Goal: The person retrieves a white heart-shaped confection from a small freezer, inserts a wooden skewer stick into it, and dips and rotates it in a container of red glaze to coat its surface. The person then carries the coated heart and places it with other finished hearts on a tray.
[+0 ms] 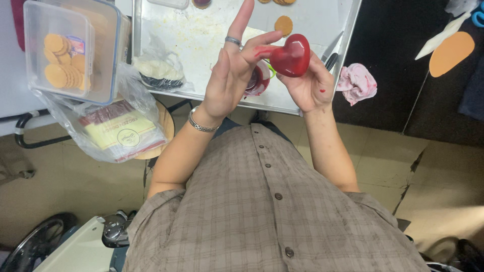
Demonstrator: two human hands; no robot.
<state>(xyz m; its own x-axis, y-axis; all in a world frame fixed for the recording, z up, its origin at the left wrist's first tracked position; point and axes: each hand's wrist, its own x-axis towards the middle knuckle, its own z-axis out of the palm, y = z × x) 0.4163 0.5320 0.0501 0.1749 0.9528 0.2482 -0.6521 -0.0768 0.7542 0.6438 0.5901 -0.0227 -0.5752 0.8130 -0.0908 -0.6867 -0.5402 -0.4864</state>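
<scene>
Tray edge [282,107] under hands; right hand [310,83] grips heart [292,55]; left hand [229,83] probably touching.

The scene is viewed from head height, steeply downward, close over the hands, chest and tray [151,30] edge.

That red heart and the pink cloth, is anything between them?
In the head view, the right hand's fingers and the metal tray's edge lie between the red heart and pink cloth.

Bright, even overhead light fills the room, with a white glare spot on the glossy red heart [292,54] and a washed-out sheen on the metal tray [201,30]. Shadows stay soft; focus is sharp, and the edges bow slightly.
</scene>
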